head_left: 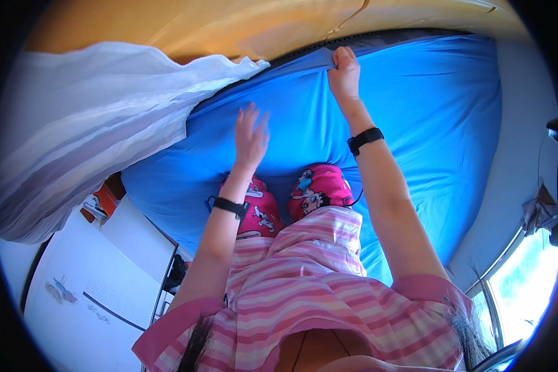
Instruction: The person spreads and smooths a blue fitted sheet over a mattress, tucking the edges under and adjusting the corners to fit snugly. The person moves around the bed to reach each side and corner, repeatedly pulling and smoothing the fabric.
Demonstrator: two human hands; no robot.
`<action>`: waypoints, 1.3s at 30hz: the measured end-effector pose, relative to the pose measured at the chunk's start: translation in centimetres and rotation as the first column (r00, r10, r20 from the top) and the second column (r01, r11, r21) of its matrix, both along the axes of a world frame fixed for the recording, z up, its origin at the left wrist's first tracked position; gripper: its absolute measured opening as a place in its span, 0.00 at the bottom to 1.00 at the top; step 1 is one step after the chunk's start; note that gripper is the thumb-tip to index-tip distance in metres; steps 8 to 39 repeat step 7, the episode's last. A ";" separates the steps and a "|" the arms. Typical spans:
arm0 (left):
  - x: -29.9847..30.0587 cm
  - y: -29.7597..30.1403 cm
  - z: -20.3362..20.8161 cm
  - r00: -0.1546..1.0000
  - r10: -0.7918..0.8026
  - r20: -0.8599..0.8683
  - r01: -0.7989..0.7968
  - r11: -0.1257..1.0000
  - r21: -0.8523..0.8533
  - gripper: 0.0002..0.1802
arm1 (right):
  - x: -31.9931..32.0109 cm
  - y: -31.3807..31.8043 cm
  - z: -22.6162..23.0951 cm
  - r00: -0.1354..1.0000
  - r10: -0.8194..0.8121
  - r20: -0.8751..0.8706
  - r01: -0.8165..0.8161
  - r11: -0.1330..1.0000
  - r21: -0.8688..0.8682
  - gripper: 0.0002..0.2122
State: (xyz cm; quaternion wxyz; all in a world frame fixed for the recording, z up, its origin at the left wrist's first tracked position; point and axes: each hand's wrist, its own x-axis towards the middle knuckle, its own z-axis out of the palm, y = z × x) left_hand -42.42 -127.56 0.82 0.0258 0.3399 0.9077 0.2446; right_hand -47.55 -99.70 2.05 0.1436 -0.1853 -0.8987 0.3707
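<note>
A blue bed sheet (415,118) covers the mattress under my knees and lies in soft creases. My right hand (345,69) is closed on the sheet's far edge, where a strip of the dark mattress side shows. My left hand (252,137) hovers over the sheet with its fingers spread and a little blurred, holding nothing. Both wrists carry dark bands.
A pale striped cloth (105,118) hangs at the left, overlapping the mattress corner. Beyond the far edge runs a shiny orange-yellow surface (248,25). White furniture (87,291) stands lower left, below an orange box (105,201). A bright window (527,285) is at the right.
</note>
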 end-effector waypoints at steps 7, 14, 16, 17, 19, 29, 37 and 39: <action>-2.4 2.0 -8.9 0.992 0.125 0.027 -0.085 0.799 -0.596 0.40 | -1.0 -0.6 -0.1 0.967 -0.013 -0.255 -0.009 0.996 -0.086 0.10; -2.4 2.0 -8.9 0.992 0.125 0.027 -0.085 0.799 -0.596 0.40 | -1.0 -0.6 -0.1 0.967 -0.013 -0.255 -0.009 0.996 -0.086 0.10; -2.4 2.0 -8.9 0.992 0.125 0.027 -0.085 0.799 -0.596 0.40 | -1.0 -0.6 -0.1 0.967 -0.013 -0.255 -0.009 0.996 -0.086 0.10; -2.4 2.0 -8.9 0.992 0.125 0.027 -0.085 0.799 -0.596 0.40 | -1.0 -0.6 -0.1 0.967 -0.013 -0.255 -0.009 0.996 -0.086 0.10; -2.4 2.0 -8.9 0.992 0.125 0.027 -0.085 0.799 -0.596 0.40 | -1.0 -0.6 -0.1 0.967 -0.013 -0.255 -0.009 0.996 -0.086 0.10; -2.4 2.0 -8.9 0.992 0.125 0.027 -0.085 0.799 -0.596 0.40 | -1.0 -0.6 -0.1 0.967 -0.013 -0.255 -0.009 0.996 -0.086 0.10; -2.4 2.0 -8.9 0.992 0.125 0.027 -0.085 0.799 -0.596 0.40 | -1.0 -0.6 -0.1 0.967 -0.013 -0.255 -0.009 0.996 -0.086 0.10; -2.4 2.0 -8.9 0.992 0.125 0.027 -0.085 0.799 -0.596 0.40 | -1.0 -0.6 -0.1 0.967 -0.013 -0.255 -0.009 0.996 -0.086 0.10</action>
